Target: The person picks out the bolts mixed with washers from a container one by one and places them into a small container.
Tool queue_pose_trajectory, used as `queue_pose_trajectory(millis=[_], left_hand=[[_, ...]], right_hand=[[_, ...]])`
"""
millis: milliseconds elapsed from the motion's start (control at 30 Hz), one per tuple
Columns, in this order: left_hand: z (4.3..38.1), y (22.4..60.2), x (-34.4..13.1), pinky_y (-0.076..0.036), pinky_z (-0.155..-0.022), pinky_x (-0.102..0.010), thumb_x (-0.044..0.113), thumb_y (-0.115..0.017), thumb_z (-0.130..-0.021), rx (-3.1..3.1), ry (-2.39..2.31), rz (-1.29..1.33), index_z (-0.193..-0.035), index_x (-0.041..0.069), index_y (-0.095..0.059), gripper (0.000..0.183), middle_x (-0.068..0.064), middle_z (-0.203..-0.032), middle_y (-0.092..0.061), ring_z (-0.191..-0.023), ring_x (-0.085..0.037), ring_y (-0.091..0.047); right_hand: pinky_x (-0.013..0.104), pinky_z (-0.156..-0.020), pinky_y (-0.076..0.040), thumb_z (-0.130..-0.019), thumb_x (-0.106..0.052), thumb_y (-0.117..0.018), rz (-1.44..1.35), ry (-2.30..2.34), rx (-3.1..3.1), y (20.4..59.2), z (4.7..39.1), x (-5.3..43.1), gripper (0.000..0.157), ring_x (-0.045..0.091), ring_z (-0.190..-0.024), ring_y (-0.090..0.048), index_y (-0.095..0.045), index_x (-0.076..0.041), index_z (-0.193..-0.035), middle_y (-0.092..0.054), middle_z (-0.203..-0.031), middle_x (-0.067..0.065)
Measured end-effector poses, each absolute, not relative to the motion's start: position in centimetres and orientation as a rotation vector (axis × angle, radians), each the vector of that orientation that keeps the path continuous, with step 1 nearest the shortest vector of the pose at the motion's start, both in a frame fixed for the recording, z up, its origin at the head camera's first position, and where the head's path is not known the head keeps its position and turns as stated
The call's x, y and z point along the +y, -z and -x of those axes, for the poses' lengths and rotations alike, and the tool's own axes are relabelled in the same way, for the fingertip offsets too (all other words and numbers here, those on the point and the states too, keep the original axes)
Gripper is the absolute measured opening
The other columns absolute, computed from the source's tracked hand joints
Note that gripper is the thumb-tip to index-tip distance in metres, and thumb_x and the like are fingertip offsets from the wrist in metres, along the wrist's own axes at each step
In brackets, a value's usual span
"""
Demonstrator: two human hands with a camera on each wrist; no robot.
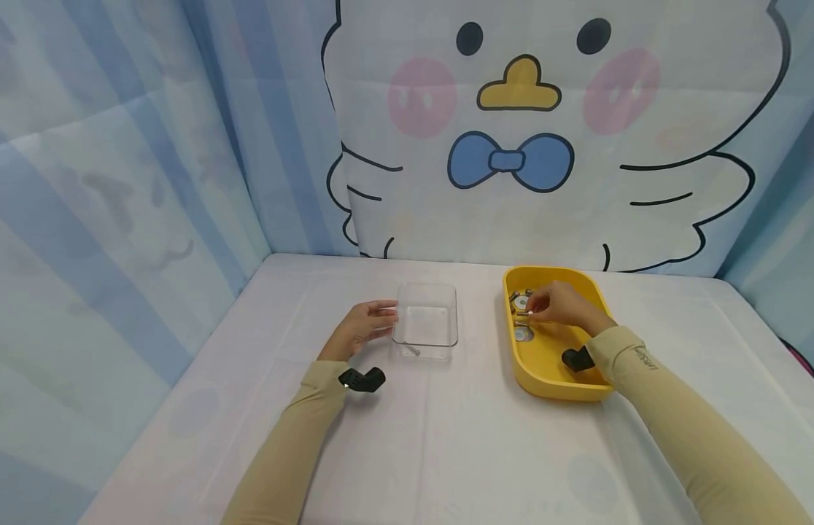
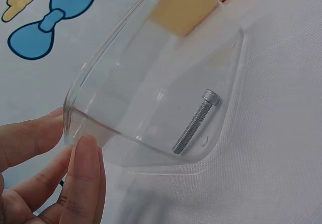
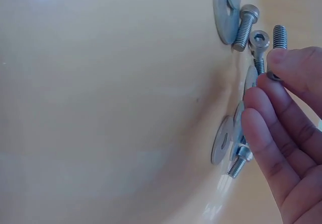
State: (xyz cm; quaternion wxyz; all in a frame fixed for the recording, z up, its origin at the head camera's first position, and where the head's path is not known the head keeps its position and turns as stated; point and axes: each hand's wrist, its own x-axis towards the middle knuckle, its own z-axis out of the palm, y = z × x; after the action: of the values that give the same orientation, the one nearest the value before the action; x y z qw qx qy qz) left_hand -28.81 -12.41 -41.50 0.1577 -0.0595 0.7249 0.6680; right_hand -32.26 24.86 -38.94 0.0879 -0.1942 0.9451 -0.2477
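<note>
A clear plastic box (image 1: pixel 424 350) stands on the table, with a socket-head screw (image 2: pixel 196 122) lying on its bottom. My left hand (image 1: pixel 362 328) reaches to its left side, nearly straight fingertips touching the outer wall near the rim. Over the left part of a yellow tray (image 1: pixel 558 390), my right hand (image 1: pixel 564 305) pinches another screw (image 3: pixel 279 36) between thumb and forefinger, its threaded end showing past the thumb. Beside those fingers, in the right wrist view, are several flat washers (image 3: pixel 222 139) and loose screws (image 3: pixel 246 28) along the tray's wall.
A white cloth (image 1: pixel 381 452) covers the table. The box is left of the tray, with a strip of cloth between them. Behind the table hangs a curtain (image 1: pixel 512 219) printed with a cartoon bird, and striped curtains (image 1: pixel 118 240) flank the sides.
</note>
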Motion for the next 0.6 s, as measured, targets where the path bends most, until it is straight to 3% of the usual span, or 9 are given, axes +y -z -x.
queue_pose_trajectory(millis=[600], left_hand=[[28.85, 41.54, -12.36, -0.046, -0.105, -0.039, 0.004, -0.06, -0.09, 2.083, -1.9, 0.169, -0.135, 0.005, -0.049, 0.046, -0.016, -0.13, -0.052, -0.118, -0.026, -0.053]], right_hand=[[0.025, -0.072, -0.055, -0.084, -0.012, -0.069, 0.438, 0.871, 2.783, 38.23, 32.32, 25.05, 0.017, 0.017, -0.081, -0.06, -0.07, 0.0, -0.096, -0.07, -0.096, 0.015]])
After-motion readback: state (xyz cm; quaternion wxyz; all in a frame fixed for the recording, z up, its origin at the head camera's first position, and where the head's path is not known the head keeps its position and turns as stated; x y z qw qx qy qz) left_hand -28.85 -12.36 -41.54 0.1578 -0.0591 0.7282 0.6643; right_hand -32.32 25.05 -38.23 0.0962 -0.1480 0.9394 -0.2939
